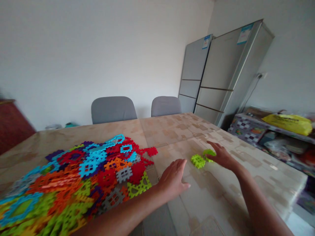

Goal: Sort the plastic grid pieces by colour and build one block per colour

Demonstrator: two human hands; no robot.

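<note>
My left hand (pixel 173 179) hovers over the table between the pile and two lime-green pieces, its thumb apart from the fingers and nothing in it. Farther right, my right hand (pixel 220 155) reaches over a lime-green ring-like piece (pixel 209 152), fingers spread; whether it touches that piece I cannot tell. Just left of it lies a lime-green toothed building piece (pixel 198 161), flat on the cloth. A big heap of interlocking plastic pieces (pixel 92 160) in red, blue, orange, grey, purple and green spreads over the table's left side.
The table (pixel 206 203) wears a beige patterned cover. Two grey chairs (pixel 113 109) stand behind it. Silver refrigerators (pixel 219 65) rise at the back right. A low shelf at right bears a yellow plastic bag (pixel 286 123). A dark red piece of furniture (pixel 13 126) is at far left.
</note>
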